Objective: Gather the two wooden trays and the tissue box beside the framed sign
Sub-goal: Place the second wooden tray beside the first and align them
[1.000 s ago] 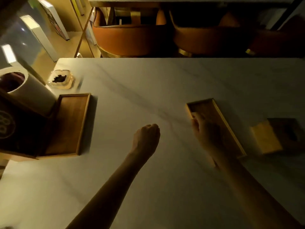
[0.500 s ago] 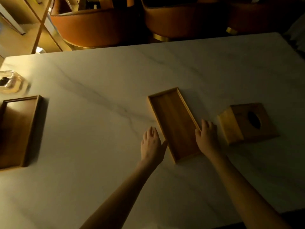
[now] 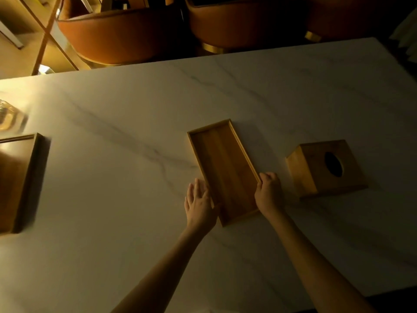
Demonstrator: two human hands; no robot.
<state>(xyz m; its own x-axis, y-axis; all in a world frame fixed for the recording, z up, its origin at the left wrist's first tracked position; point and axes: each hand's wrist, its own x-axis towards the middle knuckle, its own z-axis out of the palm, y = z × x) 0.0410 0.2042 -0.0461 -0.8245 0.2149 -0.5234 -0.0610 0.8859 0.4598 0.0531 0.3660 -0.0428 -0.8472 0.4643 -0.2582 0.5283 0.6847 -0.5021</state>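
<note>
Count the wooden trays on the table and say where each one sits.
2. One wooden tray lies mid-table between the left hand and right hand, left of the tissue box. The other tray sits at the table's left side, cut off by the frame edge.

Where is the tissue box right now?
In the head view, the tissue box sits on the table's right side, just right of the middle tray and the right hand, touching neither.

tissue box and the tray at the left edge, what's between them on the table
In the head view, the other wooden tray, with the left hand and right hand on it; otherwise bare marble.
</note>
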